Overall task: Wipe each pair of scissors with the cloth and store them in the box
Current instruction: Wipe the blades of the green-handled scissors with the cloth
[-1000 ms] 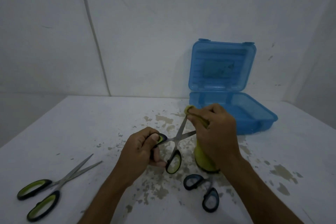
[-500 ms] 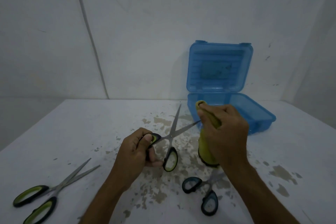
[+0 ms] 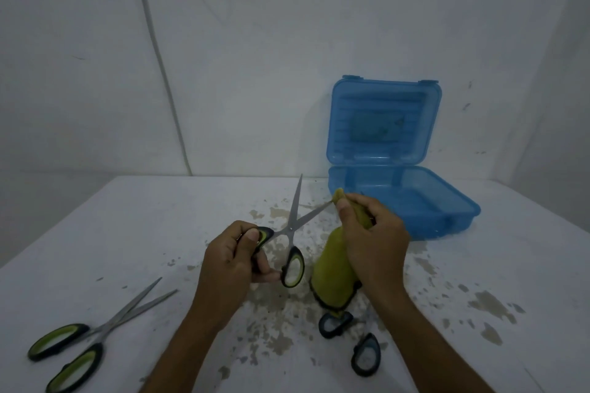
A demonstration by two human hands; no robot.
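My left hand [image 3: 231, 260] grips one handle of a green-and-black pair of scissors [image 3: 292, 234], which is spread wide with one blade pointing up. My right hand [image 3: 372, 241] pinches the yellow-green cloth [image 3: 332, 277] around the tip of the other blade; the rest of the cloth hangs down to the table. The open blue plastic box [image 3: 459, 201] stands behind my right hand with its lid upright. A second green-handled pair [image 3: 86, 338] lies at the front left. A blue-handled pair [image 3: 349, 340] lies under my right forearm, its blades hidden.
The white table [image 3: 127, 233] has worn, stained patches in the middle and on the right. White walls close it in behind and to the right. A thin cable [image 3: 159, 57] runs down the back wall.
My right hand slid the cloth outward along the lower blade to its tip, away from the pivot. The scissors opened wider, leaving the upper blade bare.
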